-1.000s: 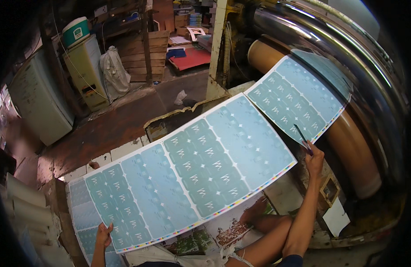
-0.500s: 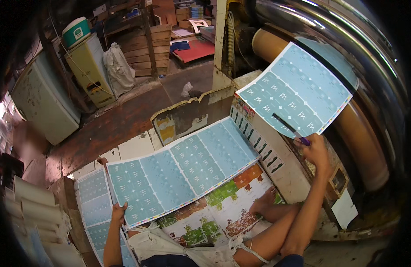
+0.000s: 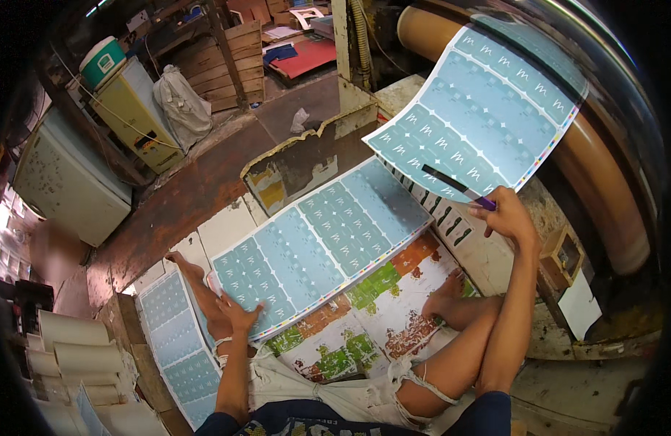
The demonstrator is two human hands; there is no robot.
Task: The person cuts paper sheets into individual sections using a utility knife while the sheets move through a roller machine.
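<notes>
My left hand (image 3: pixel 237 317) lies at the near left corner of a long blue-green printed sheet (image 3: pixel 317 243), thumb and fingers apart. That sheet rests on top of other sheets in front of my legs. My right hand (image 3: pixel 508 216) is closed around a purple-handled tool (image 3: pixel 484 203) with a long, flat dark blade, whose exact kind I cannot make out. Its blade reaches left across the lower edge of a second printed sheet (image 3: pixel 488 109), which hangs down from the machine's shiny roller. Part of that sheet curves up over the roller.
A brown roller (image 3: pixel 593 218) turns down at the right. Beside my left leg lie more printed sheets (image 3: pixel 177 338). A worn metal panel (image 3: pixel 306 156) stands beyond the stack. Farther back are a cabinet (image 3: pixel 135 116), a green and white cooler (image 3: pixel 103 62) and a pale sack (image 3: pixel 183 109).
More of the hanging sheet has come off the roller. My left hand has let go of the long sheet's edge and moved right, and the sheet lies farther right. The right hand still holds the tool.
</notes>
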